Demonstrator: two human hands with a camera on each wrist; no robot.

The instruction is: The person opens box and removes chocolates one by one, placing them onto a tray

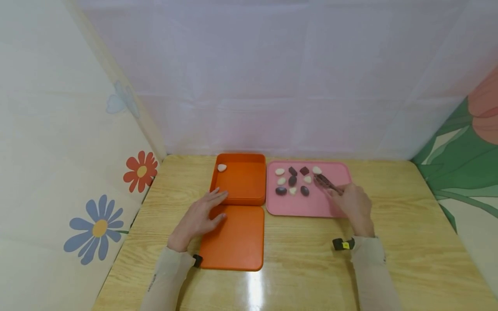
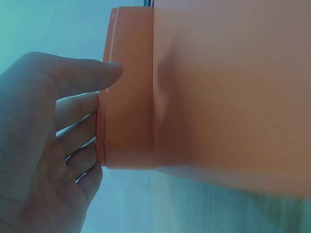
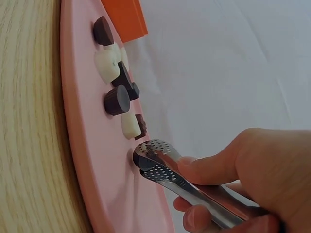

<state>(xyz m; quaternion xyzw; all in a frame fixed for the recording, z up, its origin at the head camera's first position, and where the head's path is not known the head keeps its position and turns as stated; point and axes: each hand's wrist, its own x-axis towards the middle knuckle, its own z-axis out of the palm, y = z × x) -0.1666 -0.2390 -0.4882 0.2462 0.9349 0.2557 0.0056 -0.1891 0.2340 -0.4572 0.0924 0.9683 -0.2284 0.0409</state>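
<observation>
My right hand [image 1: 354, 205] grips metal tongs [image 1: 328, 185] over the pink tray [image 1: 330, 207]. In the right wrist view, the perforated tong tips [image 3: 158, 145] stand around a dark chocolate [image 3: 142, 161], low at the tray surface; whether they squeeze it I cannot tell. White chocolates [image 1: 279, 172] and dark chocolates [image 1: 281, 190] lie in loose rows on the tray's left part. My left hand [image 1: 198, 218] rests at the near left corner of an orange box [image 1: 245, 201], thumb and fingers extended along its wall. One pale chocolate [image 1: 221, 167] sits in the box's far left corner.
A flat orange lid [image 1: 233, 242] lies on the wooden table [image 1: 303, 259] against the box's near side. The pink tray stands just right of the box. White cloth [image 1: 272, 86] hangs behind the table, and flower-printed cloth [image 1: 99, 228] hangs at the sides.
</observation>
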